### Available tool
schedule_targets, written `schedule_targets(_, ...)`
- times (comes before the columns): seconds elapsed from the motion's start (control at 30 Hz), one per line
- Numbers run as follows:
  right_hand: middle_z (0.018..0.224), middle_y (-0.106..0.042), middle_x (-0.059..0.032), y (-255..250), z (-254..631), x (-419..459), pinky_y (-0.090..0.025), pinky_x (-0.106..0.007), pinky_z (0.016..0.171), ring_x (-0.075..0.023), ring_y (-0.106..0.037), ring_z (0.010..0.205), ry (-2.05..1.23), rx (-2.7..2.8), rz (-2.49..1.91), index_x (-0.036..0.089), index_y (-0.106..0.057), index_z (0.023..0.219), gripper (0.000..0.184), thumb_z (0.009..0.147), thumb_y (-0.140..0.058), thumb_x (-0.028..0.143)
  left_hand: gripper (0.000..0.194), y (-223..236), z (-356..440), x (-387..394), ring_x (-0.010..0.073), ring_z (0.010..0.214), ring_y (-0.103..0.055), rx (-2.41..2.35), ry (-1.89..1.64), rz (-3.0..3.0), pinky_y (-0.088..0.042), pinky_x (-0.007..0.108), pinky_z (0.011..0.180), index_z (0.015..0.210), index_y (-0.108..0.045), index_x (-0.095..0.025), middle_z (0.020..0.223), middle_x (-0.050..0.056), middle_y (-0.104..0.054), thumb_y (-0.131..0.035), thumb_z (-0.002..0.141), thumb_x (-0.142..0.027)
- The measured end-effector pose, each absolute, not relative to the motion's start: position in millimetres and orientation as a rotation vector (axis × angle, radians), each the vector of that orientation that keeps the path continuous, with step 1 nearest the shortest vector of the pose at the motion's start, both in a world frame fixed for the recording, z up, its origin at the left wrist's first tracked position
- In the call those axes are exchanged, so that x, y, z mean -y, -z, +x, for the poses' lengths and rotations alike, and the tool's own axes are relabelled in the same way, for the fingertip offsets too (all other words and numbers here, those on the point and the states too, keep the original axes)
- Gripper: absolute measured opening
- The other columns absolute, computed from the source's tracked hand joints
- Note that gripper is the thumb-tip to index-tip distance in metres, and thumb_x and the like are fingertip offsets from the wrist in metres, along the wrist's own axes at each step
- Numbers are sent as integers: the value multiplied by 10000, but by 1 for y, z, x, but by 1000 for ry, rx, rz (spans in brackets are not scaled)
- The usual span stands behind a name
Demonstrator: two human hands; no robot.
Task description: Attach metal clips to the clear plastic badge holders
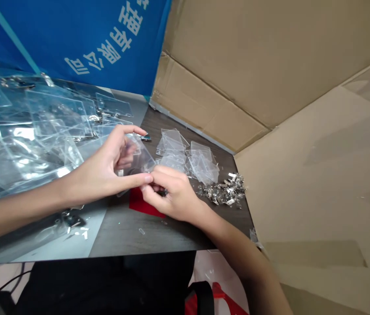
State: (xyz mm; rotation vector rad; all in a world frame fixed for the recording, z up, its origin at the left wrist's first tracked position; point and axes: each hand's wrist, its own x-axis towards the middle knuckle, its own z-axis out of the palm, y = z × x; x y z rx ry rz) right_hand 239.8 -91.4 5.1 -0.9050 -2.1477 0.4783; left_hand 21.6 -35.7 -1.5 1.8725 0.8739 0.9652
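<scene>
A clear plastic badge holder (144,156) is held up over the table in my left hand (114,159), its index finger stretched along the top and its thumb at the lower corner. My right hand (173,192) is closed in a pinch at that same corner, its fingertips meeting my left thumb. A small dark, shiny bit, which looks like a badge clip (163,192), shows in the curl of my right fingers, mostly hidden. Beneath the hands lies a red piece (145,205) of flat material.
Clear badge holders (57,113), some with clips, are heaped at left. Small clear plates (203,162) lie in piles behind my right hand. Loose metal clips (226,190) form a heap near the table's right edge. Cardboard (211,96) and a blue printed panel (73,35) stand behind.
</scene>
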Motion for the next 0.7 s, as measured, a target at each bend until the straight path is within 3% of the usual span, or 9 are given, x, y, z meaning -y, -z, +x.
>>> schedule_targets(0.07, 943, -741, -27, -10, 245, 88, -583, -328, 865, -173, -673, 823, -542, 2200, -982, 221, -717, 1104, 172, 1109, -599, 346, 804, -2, 19, 32, 158, 910, -559, -927, -977, 1911, -548, 266, 760, 1565, -456, -296, 1051, 2, -473, -852, 901, -516)
schedule_targets(0.13, 1132, -805, -59, -22, 256, 82, -612, -376, 974, -205, -746, 957, -587, 2231, -1174, 216, -641, 1508, 444, 1092, -670, 370, 838, -9, 15, 25, 169, 902, -565, -1001, -998, 1949, -565, 293, 767, 1582, -483, -287, 1051, 9, -478, -850, 877, -551)
schedule_targets(0.2, 1232, -821, -94, -39, 275, 72, -611, -418, 1041, -248, -779, 1100, -503, 2243, -1523, 202, -544, 1658, 606, 1091, -692, 357, 932, -18, 7, 14, 186, 920, -562, -1107, -1028, 2016, -602, 368, 830, 1656, -476, -280, 1091, 27, -471, -831, 858, -607)
schedule_targets(0.27, 1368, -809, -148, -57, 302, 61, -587, -435, 1105, -289, -765, 1265, -247, 2189, -2045, 184, -665, 1558, 449, 1142, -629, 350, 1060, -28, -3, 2, 240, 1021, -573, -1244, -1047, 2147, -616, 511, 979, 1774, -388, -275, 1157, 54, -453, -766, 872, -683)
schedule_targets(0.33, 1466, -782, -172, -70, 335, 52, -575, -435, 1135, -322, -742, 1373, -145, 2035, -2508, 188, -758, 1428, 339, 1146, -631, 325, 1080, -38, -12, -9, 359, 1264, -556, -1366, -1037, 2330, -520, 665, 1164, 1838, -299, -229, 1241, 99, -446, -643, 944, -725)
schedule_targets(0.4, 1428, -797, -223, -78, 365, 44, -603, -451, 1086, -372, -766, 1350, -167, 1909, -2715, 147, -806, 1315, 275, 1073, -749, 265, 991, -48, -19, -17, 484, 1507, -423, -1463, -999, 2481, -379, 742, 1271, 1826, -343, -161, 1408, 180, -427, -526, 1029, -721)
schedule_targets(0.5, 1363, -822, -206, -78, 399, 36, -639, -431, 1037, -358, -801, 1283, -273, 1776, -2932, 158, -820, 1244, 266, 991, -866, 227, 842, -55, -24, -20, 604, 1623, -266, -1662, -914, 2536, -259, 820, 1271, 1764, -478, -135, 1663, 279, -315, -386, 1131, -683)
schedule_targets(0.57, 1328, -826, -156, -73, 410, 31, -658, -428, 1032, -310, -811, 1225, -365, 1746, -3006, 163, -809, 1235, 276, 980, -895, 227, 787, -55, -27, -22, 637, 1634, -232, -1806, -860, 2498, -211, 852, 1246, 1729, -536, -136, 1757, 298, -256, -308, 1168, -639)
schedule_targets(0.7, 1374, -770, -106, -62, 419, 24, -688, -473, 1008, -267, -784, 1186, -458, 1719, -3063, 180, -747, 1357, 332, 1087, -805, 365, 735, -46, -40, -35, 603, 1672, -197, -1977, -717, 2453, -176, 822, 1263, 1706, -552, -113, 1818, 291, -236, -234, 1186, -523)
